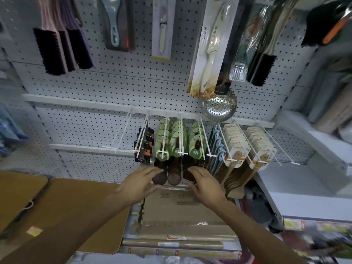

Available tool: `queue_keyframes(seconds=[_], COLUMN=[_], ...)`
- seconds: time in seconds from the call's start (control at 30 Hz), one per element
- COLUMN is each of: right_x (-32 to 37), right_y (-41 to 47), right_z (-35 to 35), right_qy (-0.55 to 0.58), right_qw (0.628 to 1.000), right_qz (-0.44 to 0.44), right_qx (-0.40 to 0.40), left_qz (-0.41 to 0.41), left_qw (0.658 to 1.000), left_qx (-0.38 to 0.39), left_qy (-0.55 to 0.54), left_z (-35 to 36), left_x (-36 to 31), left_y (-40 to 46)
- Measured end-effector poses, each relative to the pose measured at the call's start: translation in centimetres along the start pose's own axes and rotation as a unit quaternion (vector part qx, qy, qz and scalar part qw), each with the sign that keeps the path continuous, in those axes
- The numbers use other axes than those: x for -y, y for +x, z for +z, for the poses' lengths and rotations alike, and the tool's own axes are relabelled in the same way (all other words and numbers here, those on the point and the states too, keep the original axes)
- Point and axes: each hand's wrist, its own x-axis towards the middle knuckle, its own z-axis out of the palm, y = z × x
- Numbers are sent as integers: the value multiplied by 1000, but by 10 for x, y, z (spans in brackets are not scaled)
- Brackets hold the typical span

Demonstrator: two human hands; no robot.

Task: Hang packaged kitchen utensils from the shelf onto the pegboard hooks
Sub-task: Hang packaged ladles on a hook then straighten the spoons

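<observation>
Three rows of dark wooden utensils with green header cards hang on white pegboard hooks, their round brown ends pointing down toward me. My left hand reaches up at the left brown end, fingers spread and touching it. Just right of the rightmost dark utensil is my right hand, fingers spread, at the bottom of that row. Neither hand visibly grips anything. Packaged flat goods lie on the shelf under my hands.
An empty double hook stands left of the black-carded utensils. Blue-handled items and wooden spatulas fill hooks to the right. A steel skimmer, knives and brushes hang above. Brown boards lie at the left.
</observation>
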Motion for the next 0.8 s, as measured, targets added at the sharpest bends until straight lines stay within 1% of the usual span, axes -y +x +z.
queue_keyframes(seconds=[0.1, 0.17, 0.27, 0.33, 0.4, 0.53, 0.67, 0.73, 0.8], right_x=[-6, -8, -12, -13, -13, -7, -9, -11, -13], right_y=[15, 27, 47, 60, 72, 95, 123, 135, 145], right_z=[2, 2, 3, 5, 8, 15, 18, 21, 26], right_qy=[13, 23, 35, 42, 57, 127, 130, 135, 152], right_qw=[1000, 1000, 999, 998, 996, 988, 984, 983, 977], right_qz=[2, 4, 26, 48, 64, 88, 118, 117, 115], right_qx=[10, 8, 14, 22, 22, 9, -19, -44, -94], left_qz=[-47, -76, -129, -156, -167, -164, -167, -165, -171], left_qw=[999, 997, 991, 987, 985, 984, 977, 976, 974], left_qx=[23, 25, 6, -25, -50, -59, -121, -133, -139], left_qy=[3, 3, -19, -17, -4, 29, 43, 55, 60], left_z=[5, 7, 13, 17, 20, 19, 20, 23, 25], left_x=[-4, -7, -13, -14, -12, -3, 13, 23, 30], left_y=[13, 23, 40, 51, 61, 79, 91, 98, 106])
